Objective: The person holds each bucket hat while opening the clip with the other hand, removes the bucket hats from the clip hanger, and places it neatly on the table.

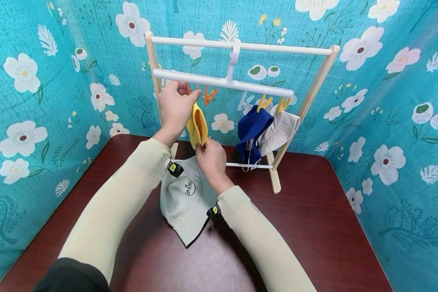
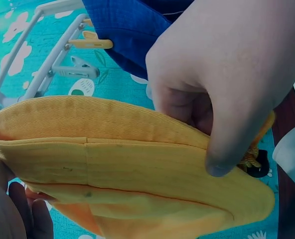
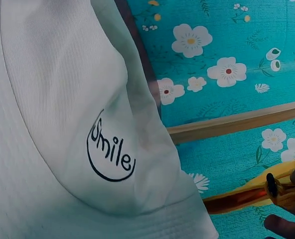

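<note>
A yellow bucket hat (image 1: pixel 197 125) hangs edge-on between my two hands under the left part of a white hanger bar (image 1: pixel 222 81). My left hand (image 1: pixel 175 107) grips its upper end right at an orange clip (image 1: pixel 189 88), with the thumb lying across the front. Lower down, my right hand (image 1: pixel 211 160) pinches the other end, near a cord with a black toggle (image 3: pixel 272 185). In the left wrist view the thumb of my right hand presses the yellow fabric (image 2: pixel 137 164). Below both hands, a pale grey-green hat (image 1: pixel 191 194) marked "smile" lies on the table.
The hanger hooks over a wooden drying rack (image 1: pixel 315 89) with a white top rail. A blue hat (image 1: pixel 253 125) and a whitish hat (image 1: pixel 279 129) hang from yellow clips at the right. Another orange clip (image 1: pixel 209 96) and a pale clip (image 1: pixel 244 101) hang between. Flowered cloth surrounds the dark red table (image 1: pixel 314 227).
</note>
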Action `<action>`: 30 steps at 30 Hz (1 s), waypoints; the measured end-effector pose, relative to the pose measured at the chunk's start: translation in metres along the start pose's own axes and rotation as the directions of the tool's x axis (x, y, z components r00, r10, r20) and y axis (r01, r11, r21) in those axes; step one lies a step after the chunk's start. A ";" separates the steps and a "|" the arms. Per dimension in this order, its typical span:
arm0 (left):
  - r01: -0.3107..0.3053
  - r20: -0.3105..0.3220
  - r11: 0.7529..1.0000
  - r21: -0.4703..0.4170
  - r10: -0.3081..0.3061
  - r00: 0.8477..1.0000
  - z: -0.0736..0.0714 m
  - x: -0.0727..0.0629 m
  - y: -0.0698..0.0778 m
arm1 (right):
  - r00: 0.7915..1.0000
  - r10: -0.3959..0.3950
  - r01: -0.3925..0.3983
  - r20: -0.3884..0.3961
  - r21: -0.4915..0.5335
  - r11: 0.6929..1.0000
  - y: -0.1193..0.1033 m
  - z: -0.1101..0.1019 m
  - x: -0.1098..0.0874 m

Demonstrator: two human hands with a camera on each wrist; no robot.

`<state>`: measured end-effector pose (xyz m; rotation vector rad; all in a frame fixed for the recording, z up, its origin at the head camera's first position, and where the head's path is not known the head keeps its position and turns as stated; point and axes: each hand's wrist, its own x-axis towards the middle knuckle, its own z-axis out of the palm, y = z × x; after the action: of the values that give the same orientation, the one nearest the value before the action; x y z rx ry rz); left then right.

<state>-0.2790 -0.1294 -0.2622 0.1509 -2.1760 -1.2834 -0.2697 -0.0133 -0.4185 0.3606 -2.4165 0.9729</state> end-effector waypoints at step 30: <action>-0.048 -0.070 0.999 -0.021 0.046 0.996 0.003 -0.003 -0.002 | 0.988 -0.150 0.155 0.039 -0.238 0.959 0.009 -0.020 0.010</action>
<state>-0.2786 -0.1263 -0.2662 0.1331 -2.0932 -1.2576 -0.2749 0.0072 -0.4057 0.4620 -2.4488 0.6035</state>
